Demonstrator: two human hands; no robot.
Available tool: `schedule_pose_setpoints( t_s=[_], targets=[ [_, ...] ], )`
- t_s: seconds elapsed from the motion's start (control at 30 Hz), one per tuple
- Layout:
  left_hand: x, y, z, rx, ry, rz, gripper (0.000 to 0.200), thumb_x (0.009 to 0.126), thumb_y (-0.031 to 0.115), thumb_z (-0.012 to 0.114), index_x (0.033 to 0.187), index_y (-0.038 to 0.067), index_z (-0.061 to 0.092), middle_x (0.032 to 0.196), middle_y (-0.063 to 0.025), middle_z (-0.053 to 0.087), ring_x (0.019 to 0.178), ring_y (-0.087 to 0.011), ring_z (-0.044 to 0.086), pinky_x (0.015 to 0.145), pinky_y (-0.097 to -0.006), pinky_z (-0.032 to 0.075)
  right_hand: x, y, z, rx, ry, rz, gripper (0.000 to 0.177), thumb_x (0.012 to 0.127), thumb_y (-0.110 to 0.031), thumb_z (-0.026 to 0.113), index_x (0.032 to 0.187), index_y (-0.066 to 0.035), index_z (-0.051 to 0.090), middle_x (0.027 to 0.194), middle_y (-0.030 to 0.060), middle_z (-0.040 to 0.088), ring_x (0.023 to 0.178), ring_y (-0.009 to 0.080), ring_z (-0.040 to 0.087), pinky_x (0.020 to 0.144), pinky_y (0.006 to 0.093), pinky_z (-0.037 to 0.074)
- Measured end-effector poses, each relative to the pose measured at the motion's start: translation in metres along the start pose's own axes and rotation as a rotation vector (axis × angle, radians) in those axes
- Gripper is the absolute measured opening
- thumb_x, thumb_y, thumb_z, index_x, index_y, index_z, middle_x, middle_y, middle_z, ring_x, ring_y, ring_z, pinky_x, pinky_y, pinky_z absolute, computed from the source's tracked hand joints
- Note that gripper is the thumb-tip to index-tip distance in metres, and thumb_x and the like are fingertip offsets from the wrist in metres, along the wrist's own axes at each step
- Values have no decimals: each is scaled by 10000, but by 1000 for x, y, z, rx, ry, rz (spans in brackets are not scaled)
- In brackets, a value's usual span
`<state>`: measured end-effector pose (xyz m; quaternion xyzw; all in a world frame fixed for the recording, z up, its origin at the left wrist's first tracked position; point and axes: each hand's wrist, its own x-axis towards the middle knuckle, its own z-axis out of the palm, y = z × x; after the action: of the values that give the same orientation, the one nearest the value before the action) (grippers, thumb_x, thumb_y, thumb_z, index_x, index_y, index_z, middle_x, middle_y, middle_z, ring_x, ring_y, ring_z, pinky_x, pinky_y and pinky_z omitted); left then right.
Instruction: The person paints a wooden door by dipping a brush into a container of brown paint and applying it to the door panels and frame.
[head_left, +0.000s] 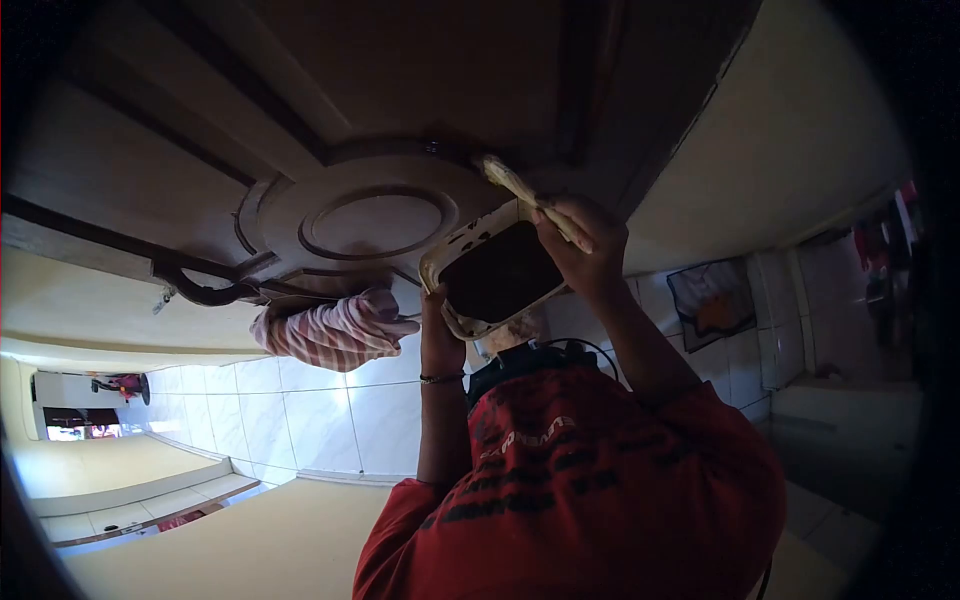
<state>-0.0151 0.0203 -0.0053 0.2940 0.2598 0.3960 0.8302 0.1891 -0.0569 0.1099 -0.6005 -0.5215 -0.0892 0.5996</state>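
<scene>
My left hand [437, 325] grips the near-left rim of a pale rectangular tub [432, 268], closed around its edge. Dark brown liquid [503, 270] covers the tub's bottom, and dark drips mark its inner wall. Over the tub's right side, my right hand [588, 245] is closed on a paintbrush [515, 185] with a pale handle. The brush slants up and left, its far end close to the panelled brown door [375, 220]. Its bristles are lost against the dark wood there.
A striped cloth [335, 330] hangs beside the door's dark curved handle [205, 290]. White floor tiles [310, 415] lie below, with a patterned mat [712, 300] at the right. A pale wall [790, 140] runs along the door's right edge.
</scene>
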Motion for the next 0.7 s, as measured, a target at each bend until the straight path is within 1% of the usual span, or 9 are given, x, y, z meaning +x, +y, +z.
schedule_pose_setpoints(
  t_s=[0.07,0.13,0.17,0.23,0.37,0.47,0.57,0.63,0.7],
  targets=[
    [-2,1,-5,-20,-6,-25,477,984,322,480,1356,24,465,1298,-102,583,1188,-217,573,1004,-367,458,0,-7,10,-17,20,-37,202,768,-8,775,926,-24,650,874,109,696,738,186,687,632,294,530],
    [-1,3,-10,1,-9,-1,471,984,324,477,1348,25,471,1297,-103,583,1178,-215,580,998,-366,464,4,-15,17,-9,97,-246,227,754,9,779,920,-37,632,866,113,691,736,217,688,624,316,528],
    [-1,4,-13,-8,-24,-14,471,984,324,477,1348,25,471,1297,-103,583,1178,-215,580,998,-366,464,3,-17,21,-31,98,-248,227,754,9,779,920,-37,632,866,113,691,736,217,688,624,316,528],
    [-2,8,-14,-12,-23,-24,472,983,323,480,1346,22,471,1297,-107,584,1177,-219,581,998,-368,467,-4,-14,27,-30,121,-208,236,759,8,777,928,-45,621,856,106,687,733,247,684,625,329,529],
    [-2,7,-26,0,-53,-63,477,985,327,473,1343,12,472,1300,-117,585,1182,-226,580,1007,-369,463,-24,13,28,-65,138,-182,212,772,7,769,926,-39,632,839,107,682,717,223,679,619,319,524],
    [1,2,-33,22,-77,-85,478,989,332,462,1340,7,476,1296,-120,586,1179,-226,581,1007,-366,460,-38,26,14,-137,90,-4,183,791,-5,763,928,-28,643,838,112,686,720,186,676,625,299,519],
    [1,4,-30,19,-97,-146,487,990,340,458,1339,1,475,1287,-120,590,1173,-228,583,1007,-364,457,-42,37,6,-153,138,28,174,790,-28,756,938,-35,664,859,107,683,743,248,676,604,330,507],
    [-1,6,-26,16,-117,-150,492,990,345,455,1340,-2,473,1290,-121,587,1177,-228,579,1006,-364,457,-45,37,3,-185,276,149,176,788,-25,760,941,-43,676,860,110,680,716,238,667,592,334,500],
    [-1,7,-28,29,-151,-157,498,991,350,452,1341,-4,471,1294,-122,583,1182,-228,576,1005,-364,456,-44,36,2,-237,358,114,180,786,-35,761,941,-49,671,853,111,678,706,240,660,594,341,499]
  ],
)
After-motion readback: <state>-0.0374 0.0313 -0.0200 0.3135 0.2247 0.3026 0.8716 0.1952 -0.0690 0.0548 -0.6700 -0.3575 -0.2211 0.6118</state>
